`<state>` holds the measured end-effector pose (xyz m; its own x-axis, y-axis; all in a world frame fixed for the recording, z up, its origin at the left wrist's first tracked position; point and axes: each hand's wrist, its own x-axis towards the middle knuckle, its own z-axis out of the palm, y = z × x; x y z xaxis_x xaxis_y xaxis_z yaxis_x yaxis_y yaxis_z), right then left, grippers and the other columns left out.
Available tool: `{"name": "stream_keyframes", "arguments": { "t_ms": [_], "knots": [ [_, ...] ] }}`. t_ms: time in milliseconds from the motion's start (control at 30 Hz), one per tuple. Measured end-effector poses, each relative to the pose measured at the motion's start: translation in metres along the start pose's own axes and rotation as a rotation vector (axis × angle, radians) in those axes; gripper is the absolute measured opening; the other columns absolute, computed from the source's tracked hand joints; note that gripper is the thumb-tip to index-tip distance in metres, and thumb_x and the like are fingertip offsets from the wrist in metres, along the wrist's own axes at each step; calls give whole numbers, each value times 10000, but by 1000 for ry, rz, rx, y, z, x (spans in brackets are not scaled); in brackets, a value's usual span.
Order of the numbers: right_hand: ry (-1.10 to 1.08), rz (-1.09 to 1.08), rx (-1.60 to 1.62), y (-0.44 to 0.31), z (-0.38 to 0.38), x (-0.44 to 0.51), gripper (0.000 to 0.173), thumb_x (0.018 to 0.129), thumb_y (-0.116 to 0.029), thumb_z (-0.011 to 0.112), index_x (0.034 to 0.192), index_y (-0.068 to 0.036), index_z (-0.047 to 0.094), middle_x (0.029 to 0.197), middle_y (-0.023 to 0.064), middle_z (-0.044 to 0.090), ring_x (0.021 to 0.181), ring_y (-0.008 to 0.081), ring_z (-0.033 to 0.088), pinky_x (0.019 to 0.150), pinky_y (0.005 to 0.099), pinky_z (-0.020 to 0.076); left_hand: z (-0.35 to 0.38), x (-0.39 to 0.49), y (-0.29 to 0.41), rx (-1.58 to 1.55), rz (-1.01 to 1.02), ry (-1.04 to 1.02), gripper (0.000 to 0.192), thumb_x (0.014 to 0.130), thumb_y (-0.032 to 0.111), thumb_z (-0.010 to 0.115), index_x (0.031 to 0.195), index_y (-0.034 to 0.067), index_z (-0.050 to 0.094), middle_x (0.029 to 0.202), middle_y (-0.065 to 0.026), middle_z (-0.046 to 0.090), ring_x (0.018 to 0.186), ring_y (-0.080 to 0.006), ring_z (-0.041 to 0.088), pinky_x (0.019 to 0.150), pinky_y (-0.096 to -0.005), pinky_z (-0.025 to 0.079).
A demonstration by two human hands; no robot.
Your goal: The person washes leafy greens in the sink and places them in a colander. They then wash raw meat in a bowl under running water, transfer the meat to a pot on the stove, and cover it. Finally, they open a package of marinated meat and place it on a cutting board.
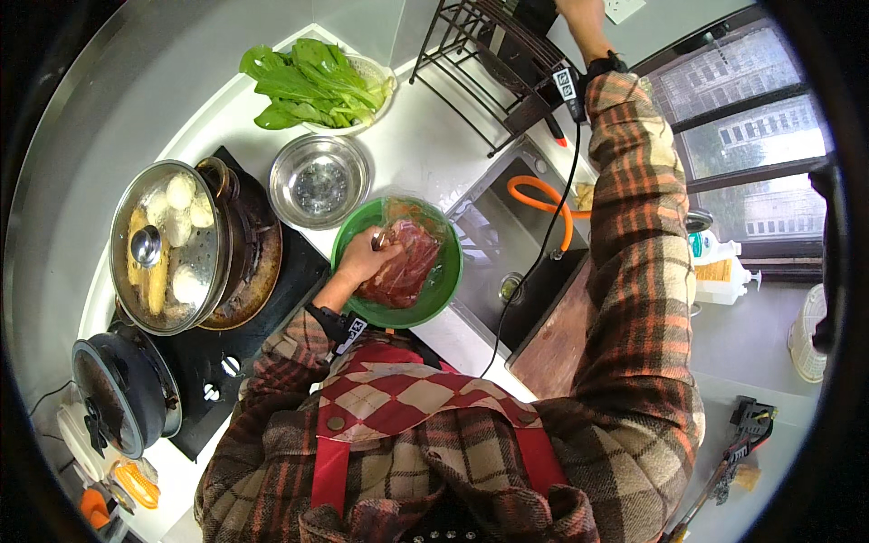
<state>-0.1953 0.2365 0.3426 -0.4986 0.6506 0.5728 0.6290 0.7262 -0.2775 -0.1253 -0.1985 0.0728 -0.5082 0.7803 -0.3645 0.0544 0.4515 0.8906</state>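
My left hand [368, 256] grips the edge of a clear plastic bag of raw red meat [402, 268]. The bag rests inside a green plastic basin [448, 288] on the counter's edge by the sink. My right arm reaches far up to the top of the view, beside a dark metal wire rack [468, 75]. Only part of my right hand [582, 15] shows there; its fingers are cut off by the frame, so what it touches is hidden. A steel bowl [320, 181] stands just behind the basin, and leafy greens [319, 85] lie in a white colander [381, 71].
At left, a glass-lidded pot [170, 248] holding corn and pale round pieces stands on the black stove [292, 265], near a dark lidded pot [129, 394]. Right of the basin are a sink [475, 237], an orange hose [536, 197] and a wooden board [557, 332]. A black cable crosses the sink.
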Motion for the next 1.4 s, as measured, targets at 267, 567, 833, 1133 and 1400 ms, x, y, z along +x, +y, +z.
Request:
{"name": "stream_keyframes", "arguments": {
  "t_ms": [267,567,833,1133,1400],
  "knots": [
    [203,-174,385,-62,-147,-10,333,694,-275,683,720,53,633,587,88,589,540,149,550,508,318,434,4,-21,14,-125,111,117,369,734,234,708,982,0,569,821,-117,629,735,-185,587,681,-305,455],
    [63,-150,334,-47,-328,-173,307,730,-336,691,799,-44,628,615,-15,548,503,51,441,431,184,300,3,-59,59,52,407,354,313,777,147,673,1031,32,531,812,-102,606,748,-183,560,711,-295,449],
    [-228,368,294,83,-387,-362,239,748,-190,717,875,-21,607,720,-25,578,661,72,522,609,228,440,9,-75,89,192,513,514,304,808,157,643,1065,27,546,989,-155,619,899,-203,582,809,-308,442],
    [-486,-61,-413,221,-355,-550,184,694,-53,526,867,-113,541,984,28,558,816,226,550,668,319,489,40,-103,169,370,768,528,303,808,92,631,1079,-7,538,989,-155,609,916,-230,577,817,-316,438],
    [-715,-194,-416,264,-352,-636,147,713,-113,531,854,-120,571,1107,7,511,950,195,489,784,299,474,149,-70,222,121,627,-211,376,789,157,644,1103,-12,527,977,-82,597,893,-143,556,793,-273,446]
  ]
}}
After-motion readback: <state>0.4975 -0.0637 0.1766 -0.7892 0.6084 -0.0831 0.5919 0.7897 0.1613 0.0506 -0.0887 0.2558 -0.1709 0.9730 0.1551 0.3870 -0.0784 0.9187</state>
